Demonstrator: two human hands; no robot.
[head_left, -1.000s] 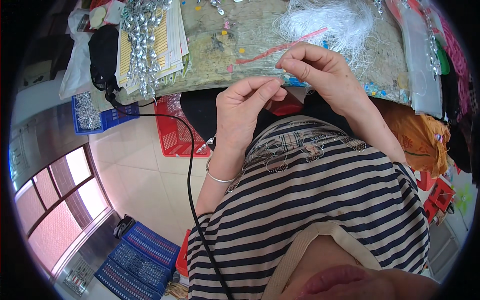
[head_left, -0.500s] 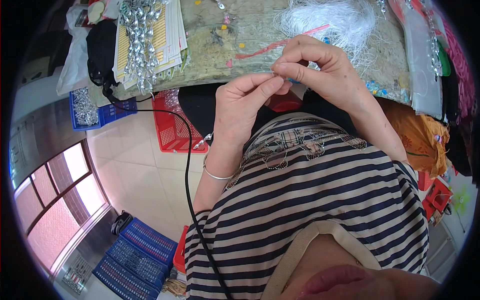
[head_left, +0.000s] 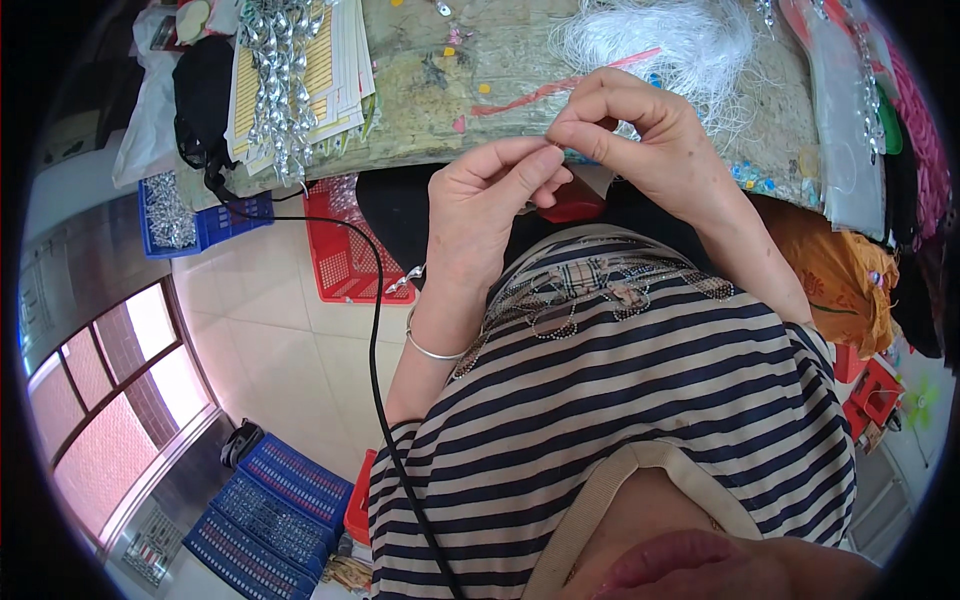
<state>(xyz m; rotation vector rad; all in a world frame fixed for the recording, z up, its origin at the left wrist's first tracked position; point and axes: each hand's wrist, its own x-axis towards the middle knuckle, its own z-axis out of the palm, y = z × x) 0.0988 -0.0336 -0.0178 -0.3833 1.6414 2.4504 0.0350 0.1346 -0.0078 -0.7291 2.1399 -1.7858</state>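
My left hand (head_left: 478, 215) and my right hand (head_left: 645, 130) meet at the fingertips just off the table's near edge. Thumb and index finger are pinched together on each hand. Whatever lies between the tips is too small to make out. Under the hands, a dark red object (head_left: 575, 207) shows partly at my lap. Beyond my right hand, a tangled heap of white thread (head_left: 655, 35) lies on the worn table (head_left: 420, 95). A strip of pink-red ribbon (head_left: 520, 101) runs from beside my right fingers toward the left.
Twisted silver bead strands (head_left: 278, 95) lie on stacked paper sheets (head_left: 345, 85) at the left. A black cable (head_left: 377, 300) hangs down past my left arm. Below the table are a blue basket (head_left: 225, 222) and a red basket (head_left: 340, 270). An orange bag (head_left: 825, 280) is at the right.
My left hand has shifted very slightly left and its fingertips a little up. My right hand stays almost still, its pinch kept.
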